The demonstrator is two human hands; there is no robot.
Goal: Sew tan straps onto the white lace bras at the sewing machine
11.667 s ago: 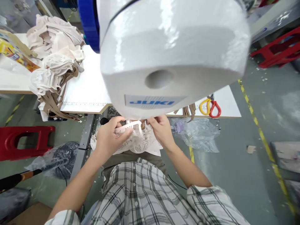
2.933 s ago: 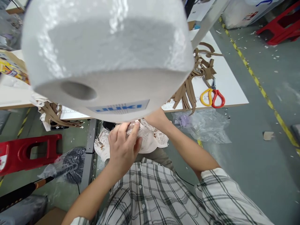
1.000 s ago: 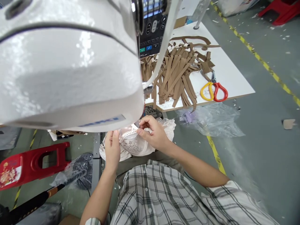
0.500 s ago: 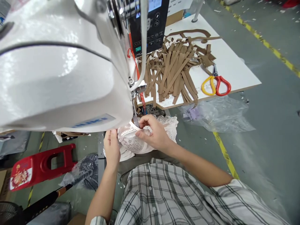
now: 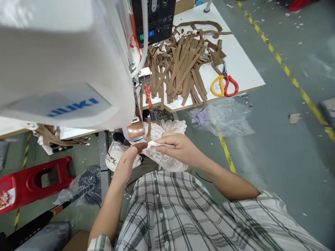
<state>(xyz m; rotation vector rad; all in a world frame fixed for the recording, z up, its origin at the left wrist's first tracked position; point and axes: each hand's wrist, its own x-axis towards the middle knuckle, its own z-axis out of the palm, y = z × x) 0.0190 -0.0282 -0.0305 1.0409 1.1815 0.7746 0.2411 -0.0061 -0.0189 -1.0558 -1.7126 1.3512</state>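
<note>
A white lace bra [image 5: 167, 163] lies bunched over my lap, below the sewing machine's needle area [image 5: 137, 129]. My right hand [image 5: 180, 150] pinches the folded pale edge of the bra between thumb and fingers. On the other side, my left hand [image 5: 127, 162] has its fingers pressed together at the same edge, fingertips close to the right hand's. Between the hands and the machine, a short brown strap [image 5: 149, 129] stands up against the lace. Part of the bra is hidden behind my hands.
The white sewing machine [image 5: 78, 101] fills the upper left, with a control panel [image 5: 159, 21] beside it. Many brown straps [image 5: 183, 66] and yellow-and-red scissors [image 5: 225, 85] lie on the white table [image 5: 246, 69]. A red stool [image 5: 34, 181] stands at left, a plastic bag [image 5: 225, 118] at right.
My hands have drawn the bra edge away from the needle area, toward me. A brown strap and the machine's copper-coloured cylindrical part now show. The view has shifted, moving the table leftward and up.
</note>
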